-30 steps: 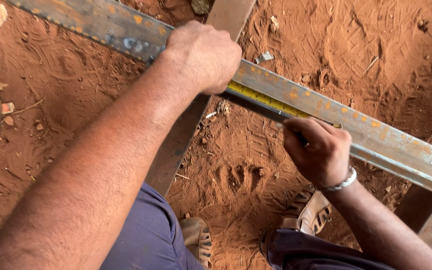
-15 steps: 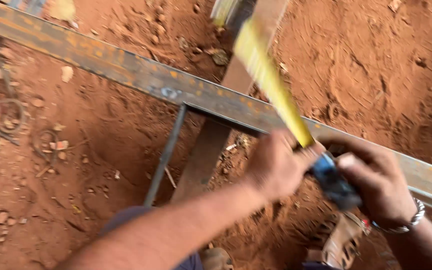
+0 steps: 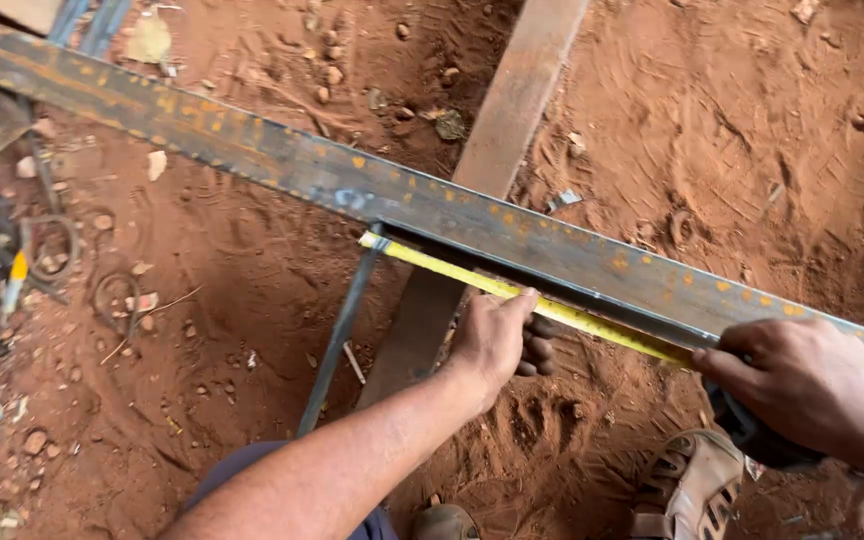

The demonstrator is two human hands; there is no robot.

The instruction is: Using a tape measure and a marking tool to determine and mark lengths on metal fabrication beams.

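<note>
A long rusty steel bar [image 3: 282,165] runs slantwise over red dirt, resting on a wooden plank [image 3: 512,120]. A yellow measuring tape [image 3: 472,280] is stretched along the bar's near edge, its hook end by a thin metal rod [image 3: 337,335]. My left hand [image 3: 497,335] pinches the tape blade against the bar about midway along it. My right hand [image 3: 812,385] grips the dark tape case at the lower right, a bracelet on that wrist.
My sandalled foot [image 3: 687,490] stands on the dirt below the right hand. Scrap metal pieces and wire loops [image 3: 47,250] lie at the left edge. Stones and debris dot the red ground [image 3: 752,130].
The tape, earlier swung up in the air in a blur, now lies flat along the bar's edge. My left hand has moved from the bar's top to the tape blade.
</note>
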